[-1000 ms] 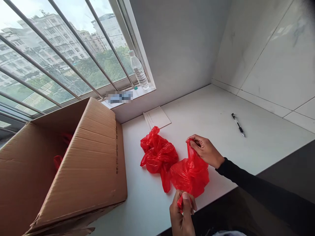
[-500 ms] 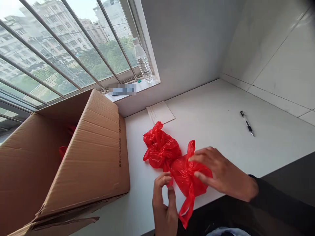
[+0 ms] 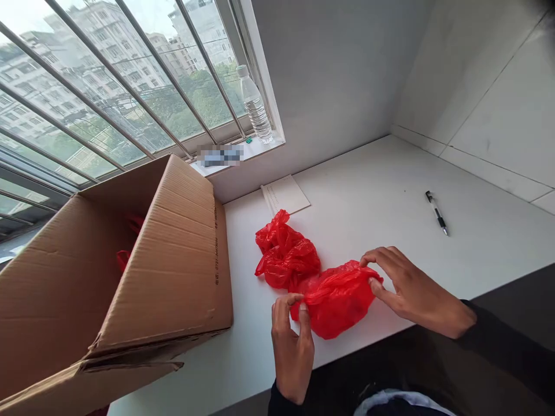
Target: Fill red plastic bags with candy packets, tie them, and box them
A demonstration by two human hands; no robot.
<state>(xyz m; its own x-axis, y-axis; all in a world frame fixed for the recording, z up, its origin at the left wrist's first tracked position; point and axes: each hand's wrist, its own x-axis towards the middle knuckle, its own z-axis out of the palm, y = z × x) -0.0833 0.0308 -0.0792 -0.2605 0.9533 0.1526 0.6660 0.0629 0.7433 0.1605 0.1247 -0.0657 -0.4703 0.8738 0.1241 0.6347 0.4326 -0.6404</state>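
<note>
A red plastic bag [image 3: 336,297] lies on the white counter [image 3: 381,196] near its front edge, stretched sideways between my hands. My left hand [image 3: 291,341] pinches the bag's left end with thumb and fingers. At the bag's right end, my right hand [image 3: 411,289] grips the plastic with its fingertips. A second red bag [image 3: 284,254], knotted into a bundle, rests just behind and to the left, touching the first.
A large open cardboard box [image 3: 130,277] stands at the left with red bags inside. A notepad [image 3: 285,195] lies by the wall, a pen [image 3: 436,212] at the right. A water bottle [image 3: 255,112] stands on the barred window's sill.
The bag was held upright by its handles, then pressed down. Now it lies flat, pulled out sideways between both hands. The dangling handle no longer hangs over the edge.
</note>
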